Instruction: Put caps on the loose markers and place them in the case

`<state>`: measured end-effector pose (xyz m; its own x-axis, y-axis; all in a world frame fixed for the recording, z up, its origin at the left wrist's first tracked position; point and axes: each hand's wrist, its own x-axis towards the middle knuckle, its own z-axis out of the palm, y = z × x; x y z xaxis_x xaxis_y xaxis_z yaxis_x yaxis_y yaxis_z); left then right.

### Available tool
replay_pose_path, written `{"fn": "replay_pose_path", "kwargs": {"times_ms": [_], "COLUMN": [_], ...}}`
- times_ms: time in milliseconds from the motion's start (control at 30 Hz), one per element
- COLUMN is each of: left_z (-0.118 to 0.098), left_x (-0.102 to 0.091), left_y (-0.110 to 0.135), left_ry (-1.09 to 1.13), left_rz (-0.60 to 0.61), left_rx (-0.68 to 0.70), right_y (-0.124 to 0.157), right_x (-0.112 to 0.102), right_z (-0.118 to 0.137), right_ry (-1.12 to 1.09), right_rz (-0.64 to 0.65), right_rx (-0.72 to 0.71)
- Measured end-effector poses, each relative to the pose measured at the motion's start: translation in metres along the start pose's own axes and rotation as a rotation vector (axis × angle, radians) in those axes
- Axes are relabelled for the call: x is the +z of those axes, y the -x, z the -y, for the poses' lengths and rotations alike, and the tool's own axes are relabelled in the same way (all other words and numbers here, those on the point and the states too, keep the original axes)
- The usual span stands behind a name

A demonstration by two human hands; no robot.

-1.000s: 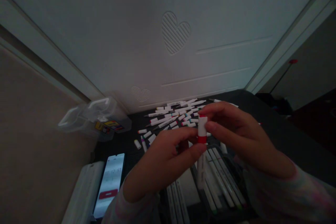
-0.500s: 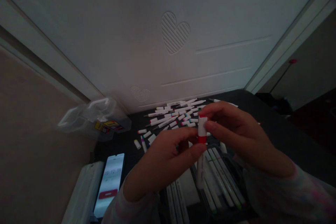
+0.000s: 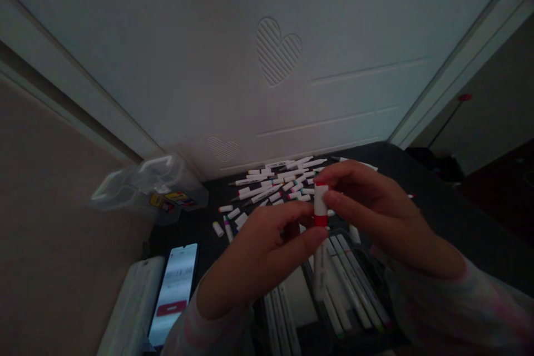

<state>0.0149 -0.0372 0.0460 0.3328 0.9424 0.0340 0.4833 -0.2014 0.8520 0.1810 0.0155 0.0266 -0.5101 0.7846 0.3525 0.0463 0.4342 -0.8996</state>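
Upright between both hands is a white marker (image 3: pixel 319 272) with a red band below its white, red-tipped cap (image 3: pixel 321 198). My left hand (image 3: pixel 267 250) pinches the marker just under the cap, thumb in front. The fingers of my right hand (image 3: pixel 371 208) are closed on the cap from the right, thumb on its side and fingertips at its top. The cap sits on the marker's upper end; whether it is pressed fully down I cannot tell. Below the hands lie several capped markers (image 3: pixel 350 283) side by side in a dark tray.
Loose caps and uncapped markers (image 3: pixel 267 192) are scattered on the dark tabletop behind my hands. Clear plastic cases (image 3: pixel 156 186) stand at the left. A phone with a lit screen (image 3: pixel 177 283) and a pale, long case (image 3: pixel 133 303) lie front left. A white panel (image 3: pixel 187 67) rises behind.
Almost nothing differs. Both hands keep the marker and cap in nearly the same place, and the phone's digits have advanced.
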Motion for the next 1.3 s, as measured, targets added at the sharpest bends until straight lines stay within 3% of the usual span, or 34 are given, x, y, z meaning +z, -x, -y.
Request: {"fn": "replay_pose_path", "kwargs": {"times_ms": [1300], "left_z": [0.0005], "left_x": [0.002], "left_y": [-0.0001], "left_ry": [-0.019], "left_rz": [-0.001], "left_rx": [-0.018], "right_y": [-0.0008], "right_x": [0.0002], "right_z": [0.0012], "right_ry": [0.014], "right_rz": [-0.01], "right_rx": [0.007]}}
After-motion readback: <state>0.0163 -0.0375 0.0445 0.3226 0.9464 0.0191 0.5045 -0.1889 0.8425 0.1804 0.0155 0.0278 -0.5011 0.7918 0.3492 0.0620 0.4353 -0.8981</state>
